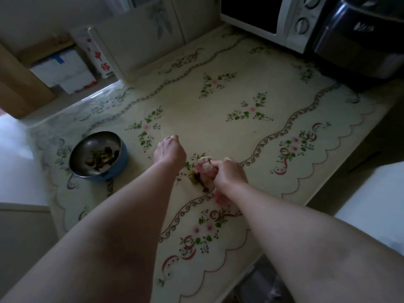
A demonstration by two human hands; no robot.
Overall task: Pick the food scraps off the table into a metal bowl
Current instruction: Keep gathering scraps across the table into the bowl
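A floral-patterned cloth covers the bench point(218, 119). At its far right corner stand a white microwave point(269, 16) and a black appliance point(360, 38). Near the left edge sits the metal bowl point(96, 155), blue on the outside, already holding dark scraps. The left hand point(169, 150) is loosely clenched on the cloth, grasping nothing visible, just right of the bowl. The right hand point(228, 172) pinches a pale pinkish piece point(204, 166). The remaining food scraps point(196, 178), greenish and dark, lie on the cloth against it.
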